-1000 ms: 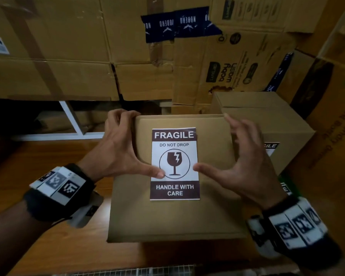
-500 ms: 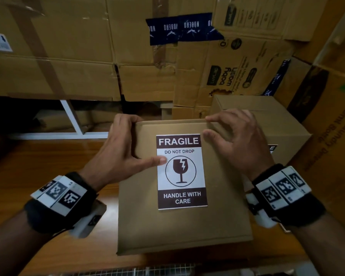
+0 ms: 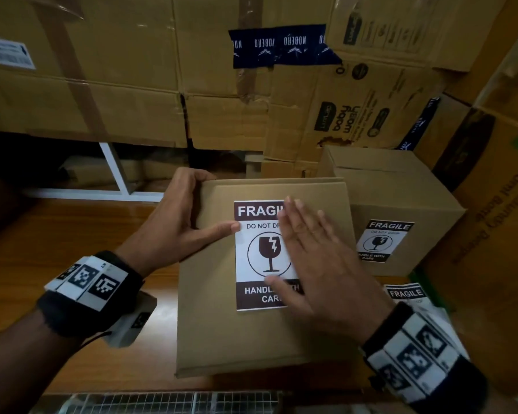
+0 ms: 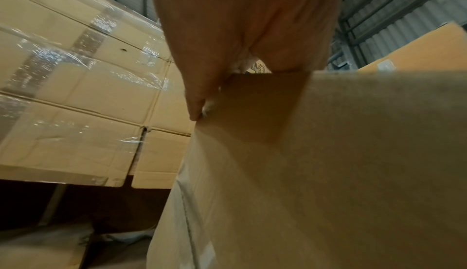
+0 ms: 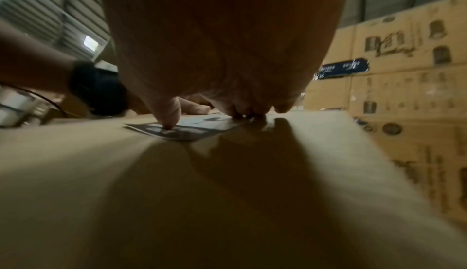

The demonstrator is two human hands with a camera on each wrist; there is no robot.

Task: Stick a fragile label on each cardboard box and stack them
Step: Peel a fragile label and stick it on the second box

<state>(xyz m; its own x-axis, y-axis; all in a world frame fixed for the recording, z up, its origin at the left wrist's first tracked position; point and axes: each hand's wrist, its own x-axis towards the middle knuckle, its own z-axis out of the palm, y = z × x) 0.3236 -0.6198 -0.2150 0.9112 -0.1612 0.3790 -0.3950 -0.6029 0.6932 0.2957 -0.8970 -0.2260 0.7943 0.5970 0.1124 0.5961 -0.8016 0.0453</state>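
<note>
A plain cardboard box (image 3: 216, 324) stands on the wooden table in front of me. A white and brown fragile label (image 3: 257, 255) lies on its top. My right hand (image 3: 314, 258) lies flat on the label's right half, fingers straight, thumb on the lower band. The right wrist view shows the label (image 5: 187, 129) under those fingertips. My left hand (image 3: 180, 222) grips the box's far left corner, fingers over the edge and thumb touching the label's left edge. In the left wrist view the fingers (image 4: 199, 101) hook over the box (image 4: 328, 163). A second box (image 3: 401, 186) with a label on its front stands at the right.
Spare fragile labels (image 3: 407, 294) lie on the table by my right wrist. Large stacked cartons (image 3: 102, 70) form a wall behind and to the right. A white metal frame (image 3: 114, 171) stands behind the table at the left. A wire grid (image 3: 162, 401) runs along the near edge.
My right hand has come down from the box's far right corner onto the label and now lies flat on it. The left hand has kept its hold on the left corner.
</note>
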